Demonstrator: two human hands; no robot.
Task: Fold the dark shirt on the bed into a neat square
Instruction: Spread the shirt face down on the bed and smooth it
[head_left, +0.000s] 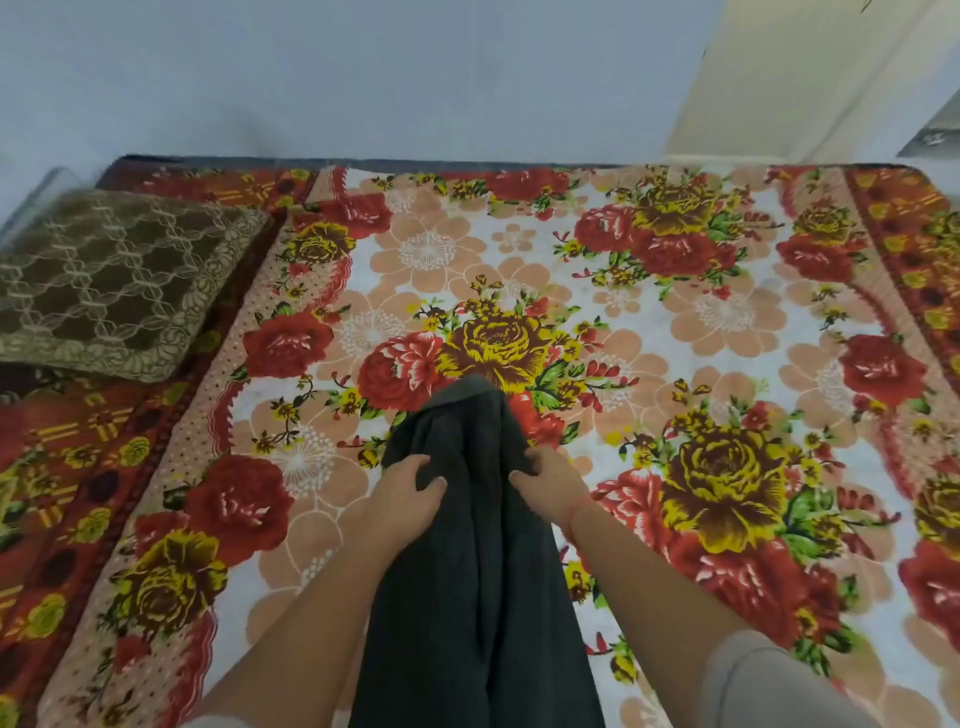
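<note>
The dark grey shirt (467, 561) hangs bunched in a long narrow drape over the near middle of the bed (675, 332), its lower part running off the bottom of the view. My left hand (408, 493) grips its upper left side, fingers curled into the cloth. On the upper right edge my right hand (550, 486) holds the fabric. The shirt's top folds over above both hands. Its sleeves and collar are hidden in the bunching.
A floral bedspread in red, yellow and peach covers the bed. A brown patterned pillow (109, 280) lies at the far left. A pale wall (363, 78) runs behind the bed, and a cream door panel (800, 78) stands at the back right.
</note>
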